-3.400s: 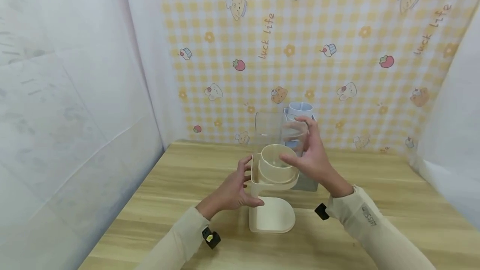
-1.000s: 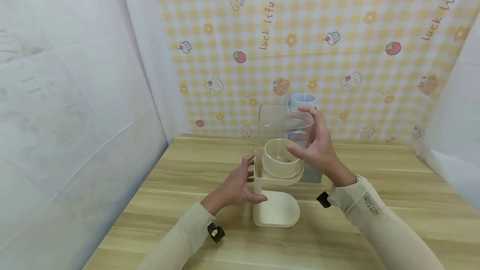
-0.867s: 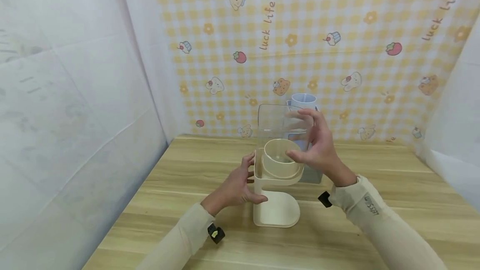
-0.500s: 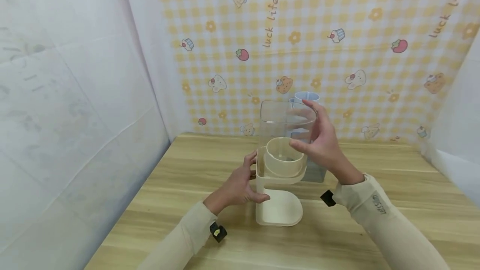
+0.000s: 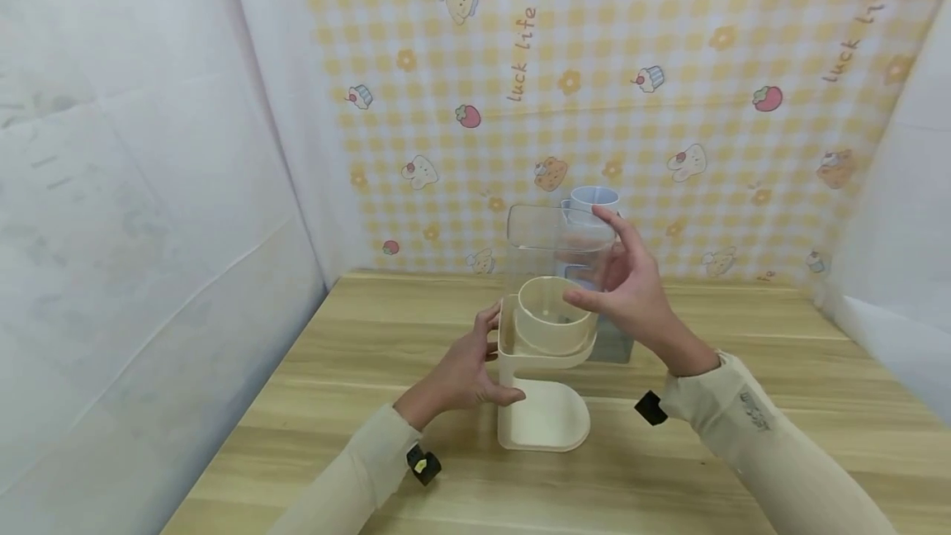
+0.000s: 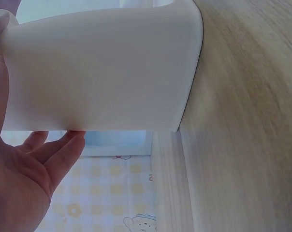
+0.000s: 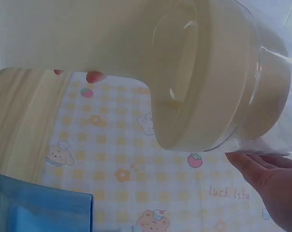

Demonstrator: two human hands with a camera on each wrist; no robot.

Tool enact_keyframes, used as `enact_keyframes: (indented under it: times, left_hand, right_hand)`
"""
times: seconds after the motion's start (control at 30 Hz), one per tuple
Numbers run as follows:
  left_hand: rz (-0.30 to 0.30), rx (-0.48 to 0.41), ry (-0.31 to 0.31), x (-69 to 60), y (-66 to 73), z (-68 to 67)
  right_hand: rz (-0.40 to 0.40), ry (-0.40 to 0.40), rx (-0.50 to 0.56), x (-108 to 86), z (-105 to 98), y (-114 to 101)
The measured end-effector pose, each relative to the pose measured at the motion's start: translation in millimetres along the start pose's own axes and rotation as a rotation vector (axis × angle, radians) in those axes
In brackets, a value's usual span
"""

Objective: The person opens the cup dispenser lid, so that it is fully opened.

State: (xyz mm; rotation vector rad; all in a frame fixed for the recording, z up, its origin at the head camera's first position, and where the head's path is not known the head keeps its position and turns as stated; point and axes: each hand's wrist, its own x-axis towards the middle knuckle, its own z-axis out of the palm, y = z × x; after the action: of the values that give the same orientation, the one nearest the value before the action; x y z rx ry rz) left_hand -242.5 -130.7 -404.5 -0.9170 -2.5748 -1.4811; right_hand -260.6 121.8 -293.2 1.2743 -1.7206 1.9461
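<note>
A cream stand (image 5: 551,419) with a flat rounded base and a raised tier stands upright on the table. A round cream cup (image 5: 553,337) sits in that tier. Rising around the cup is a clear open-topped cover (image 5: 533,262). My left hand (image 5: 461,374) grips the stand's upright from the left, thumb in front and fingers behind. In the left wrist view, the stand's smooth side (image 6: 97,72) lies between thumb and fingers. My right hand (image 5: 635,295) holds the clear cover from the right, fingers behind it and thumb toward the cup. Its lower edge is hard to see.
Behind the cover stands a similar blue holder with a cup (image 5: 594,196), partly hidden; its blue side (image 7: 54,208) shows in the right wrist view. A wood-grain table (image 5: 357,386) carries everything. Checked cloth (image 5: 446,56) hangs behind, and white sheeting (image 5: 149,188) at the left.
The head view has shifted slightly. Both hands keep their places on the stand and the cover. The cover's rim has tilted a little between frames, and the right forefinger now reaches higher along it.
</note>
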Motion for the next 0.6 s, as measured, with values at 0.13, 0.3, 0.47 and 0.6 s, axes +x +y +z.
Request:
enact_keyframes:
  times: [0.13, 0.3, 0.47, 0.6]
  left_hand:
    - [-0.039, -0.014, -0.008, 0.7, 1.8, -1.8]
    - [-0.071, -0.049, 0.005, 1.0, 3.7, -2.9]
    - [-0.042, -0.078, -0.011, 0.3, 0.5, -3.8]
    - [-0.017, -0.073, -0.022, -1.0, 0.0, -4.8]
  right_hand:
    - [-0.153, -0.028, -0.077, 6.1, 4, -12]
    - [-0.233, -0.048, -0.077, 16.8, 5, -25]
    - [-0.226, -0.016, 0.048, 13.5, 0, -29]
    - [-0.223, 0.018, 0.152, 8.7, -4, -39]
